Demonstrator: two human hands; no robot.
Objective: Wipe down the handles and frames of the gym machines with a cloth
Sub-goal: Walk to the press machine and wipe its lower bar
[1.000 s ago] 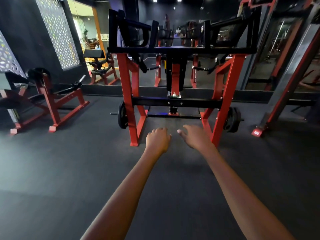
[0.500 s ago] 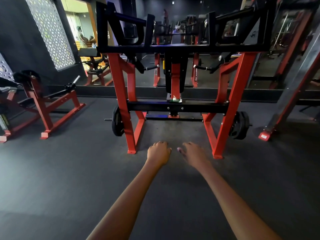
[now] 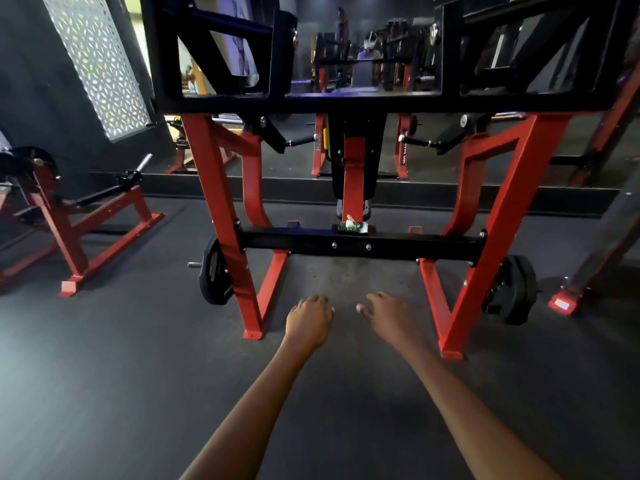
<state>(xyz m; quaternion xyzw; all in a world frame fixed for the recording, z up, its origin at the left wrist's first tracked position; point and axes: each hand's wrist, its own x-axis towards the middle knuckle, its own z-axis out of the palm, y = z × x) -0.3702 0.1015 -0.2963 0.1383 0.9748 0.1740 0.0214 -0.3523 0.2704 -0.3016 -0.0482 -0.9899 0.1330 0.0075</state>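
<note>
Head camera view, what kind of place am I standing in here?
Most likely a gym's weights area: a red and black machine frame stands ahead with a weight plate on its side, a second red machine sits to the left, and dark rubber flooring runs throughout.

two bare hands, left hand and right hand, reach toward one red-and-black gym machine carrying two black weight plates, one per side; one green wipes packet sits on its crossbar; a second red machine stands left.
</note>
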